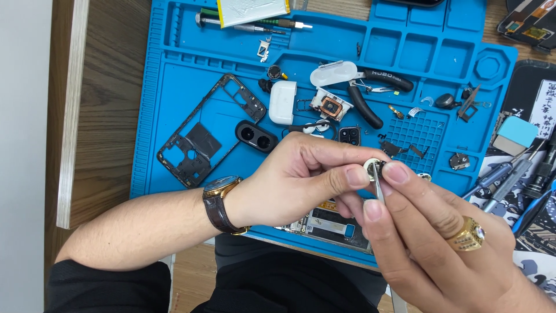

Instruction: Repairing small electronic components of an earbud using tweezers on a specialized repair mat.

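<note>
My left hand, with a wristwatch on the wrist, pinches a small round silver part between thumb and fingers above the blue work mat. My right hand, wearing a gold ring, grips thin metal tweezers whose tips touch that round part. An opened phone body lies on the mat below both hands, mostly hidden by them.
On the mat lie a black phone frame, a black dual-lens camera cover, a white earbud case, black-handled cutters and a camera module. Screwdrivers rest at the top. More tools lie at the right.
</note>
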